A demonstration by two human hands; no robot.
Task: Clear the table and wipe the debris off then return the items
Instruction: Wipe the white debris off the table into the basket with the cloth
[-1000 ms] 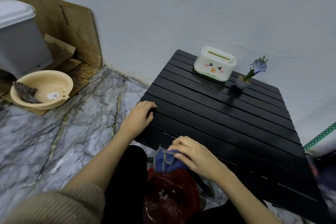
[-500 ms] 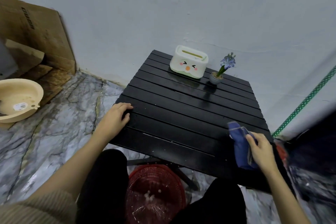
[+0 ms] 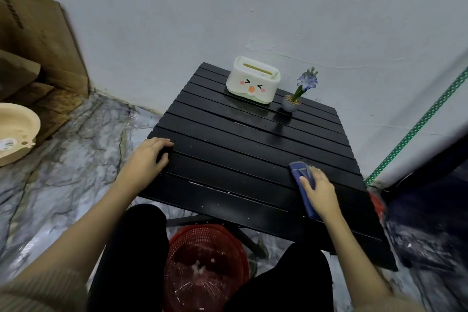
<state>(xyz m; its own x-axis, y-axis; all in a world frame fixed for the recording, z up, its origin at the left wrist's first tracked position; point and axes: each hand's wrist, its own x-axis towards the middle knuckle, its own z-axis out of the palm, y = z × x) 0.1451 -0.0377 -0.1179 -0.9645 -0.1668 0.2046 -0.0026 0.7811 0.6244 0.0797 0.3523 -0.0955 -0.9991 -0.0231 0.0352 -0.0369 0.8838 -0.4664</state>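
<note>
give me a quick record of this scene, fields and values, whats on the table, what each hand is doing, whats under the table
table: black slatted table, small pale specks on the near slats
on table, far edge: white tissue box with a cartoon face; small potted purple flower to its right
left hand: left hand flat on the near left corner, holding nothing
right hand: right hand pressing a blue cloth onto the near right slats
under table: red mesh basket with whitish debris inside
floor, left: beige basin
</note>
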